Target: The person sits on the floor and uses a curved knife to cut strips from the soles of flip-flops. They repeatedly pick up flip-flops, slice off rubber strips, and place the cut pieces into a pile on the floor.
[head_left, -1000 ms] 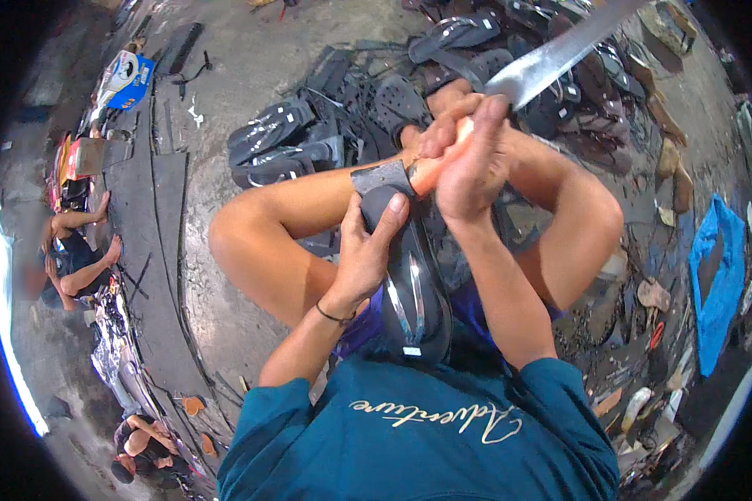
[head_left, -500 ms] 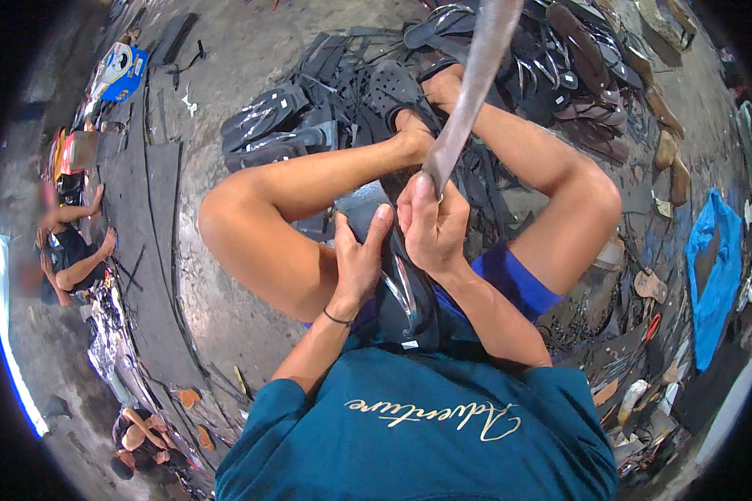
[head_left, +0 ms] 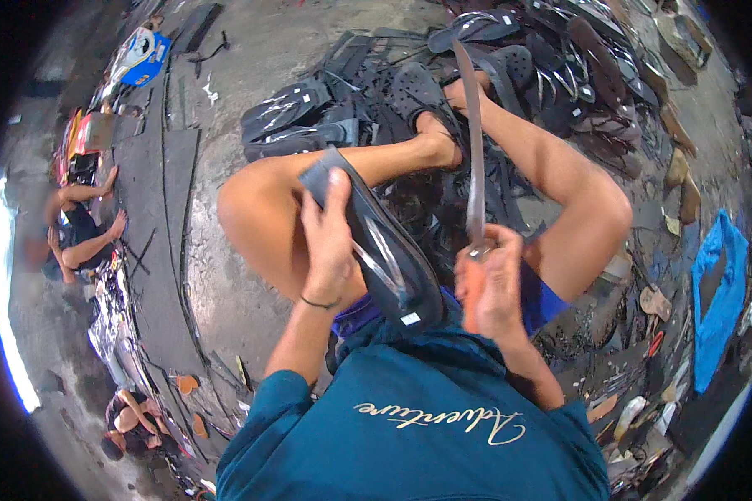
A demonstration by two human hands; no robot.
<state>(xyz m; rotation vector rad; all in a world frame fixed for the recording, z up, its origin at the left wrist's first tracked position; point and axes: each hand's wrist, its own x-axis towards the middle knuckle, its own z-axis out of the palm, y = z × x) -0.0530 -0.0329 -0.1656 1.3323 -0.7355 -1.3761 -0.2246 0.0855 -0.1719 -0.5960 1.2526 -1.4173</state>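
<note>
The left hand has its fingers clamped on the sandal, thumb on top, wrist toward seven o'clock. The sandal slants from eleven to five o'clock, between the hands. The right hand wraps its fingers around the knife handle, blade toward twelve.

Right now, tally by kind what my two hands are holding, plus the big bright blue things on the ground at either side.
Knives: 1, orange-handled, in the right hand
Sandals: 1, black, in the left hand
Boxes: 1, blue-and-white, upper left
Sheets: 1, blue, far right
Total: 4
</note>
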